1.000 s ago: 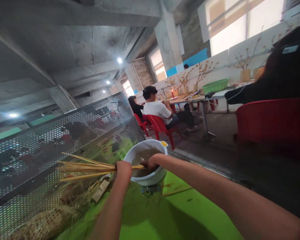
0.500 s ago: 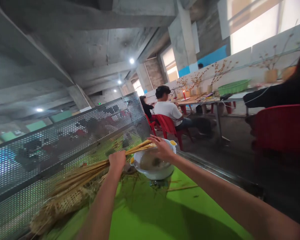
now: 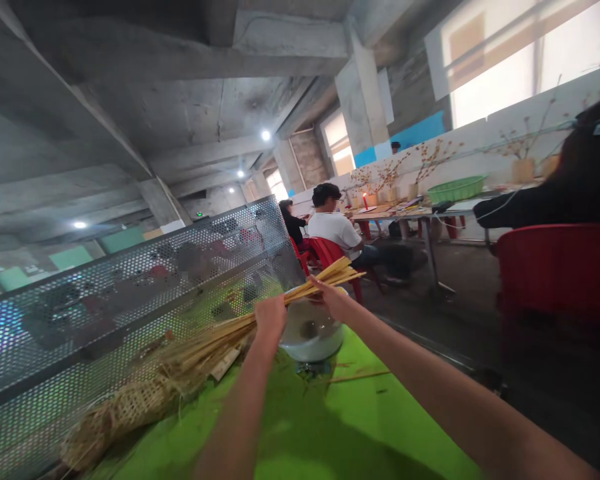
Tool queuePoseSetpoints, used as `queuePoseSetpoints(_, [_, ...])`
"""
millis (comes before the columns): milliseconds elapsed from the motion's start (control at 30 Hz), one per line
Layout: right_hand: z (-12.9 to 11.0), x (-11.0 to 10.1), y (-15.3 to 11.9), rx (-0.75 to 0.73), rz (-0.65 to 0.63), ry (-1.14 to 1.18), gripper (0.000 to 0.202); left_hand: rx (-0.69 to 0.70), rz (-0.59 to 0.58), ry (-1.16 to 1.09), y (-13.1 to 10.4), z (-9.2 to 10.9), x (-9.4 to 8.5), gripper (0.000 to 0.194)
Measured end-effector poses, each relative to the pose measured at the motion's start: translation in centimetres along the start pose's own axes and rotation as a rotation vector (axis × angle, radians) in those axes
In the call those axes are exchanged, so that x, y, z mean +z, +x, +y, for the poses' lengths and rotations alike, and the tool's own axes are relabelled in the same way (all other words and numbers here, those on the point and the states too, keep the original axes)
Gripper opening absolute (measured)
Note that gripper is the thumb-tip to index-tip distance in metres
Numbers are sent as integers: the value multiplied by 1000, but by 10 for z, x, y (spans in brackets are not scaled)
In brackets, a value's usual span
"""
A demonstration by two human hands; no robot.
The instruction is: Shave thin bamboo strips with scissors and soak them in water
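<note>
A bundle of pale straw-coloured strips (image 3: 230, 329) runs from the lower left up over a white bowl (image 3: 313, 343). My left hand (image 3: 271, 317) is wrapped round the bundle beside the bowl's left rim. Over the bowl's far right side, my right hand (image 3: 330, 297) holds the strips near their fanned ends, thumb and fingers partly hidden. The bowl holds cloudy liquid and stands on the green table (image 3: 340, 427). At the lower left, a woven bamboo piece (image 3: 130, 407) lies at the other end of the strips.
A perforated metal screen (image 3: 145, 280) borders the table's far left. Loose strips (image 3: 360, 377) lie right of the bowl. Beyond are seated people, red chairs (image 3: 555, 280), and a long table with a green basket (image 3: 455, 189), a lit red candle (image 3: 365, 201) and dried branches.
My left hand has moved right and slightly up with the bundle, whose ends now reach past the bowl. My right hand, earlier spread over the strips, has closed on them.
</note>
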State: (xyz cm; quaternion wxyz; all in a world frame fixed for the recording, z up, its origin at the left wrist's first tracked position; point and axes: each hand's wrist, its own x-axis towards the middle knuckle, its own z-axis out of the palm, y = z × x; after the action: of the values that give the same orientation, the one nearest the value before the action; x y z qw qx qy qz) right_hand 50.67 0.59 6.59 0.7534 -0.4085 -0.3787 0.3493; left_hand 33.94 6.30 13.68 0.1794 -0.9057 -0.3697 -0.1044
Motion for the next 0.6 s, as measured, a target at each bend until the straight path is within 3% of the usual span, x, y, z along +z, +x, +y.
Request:
queuePoseSetpoints(267, [-52, -51, 4, -242, 142, 350, 14, 159, 125, -122, 24, 78, 0, 37])
queuePoseSetpoints(367, [-73, -75, 2, -369, 209, 415, 12, 229, 175, -213, 32, 97, 2, 56])
queuePoseSetpoints(467, [-89, -98, -1, -476, 270, 427, 14, 265, 158, -311, 36, 98, 10, 78])
queuePoseSetpoints(600, [-90, -112, -11, -485, 262, 350, 17, 188, -76, -312, 37, 73, 33, 75])
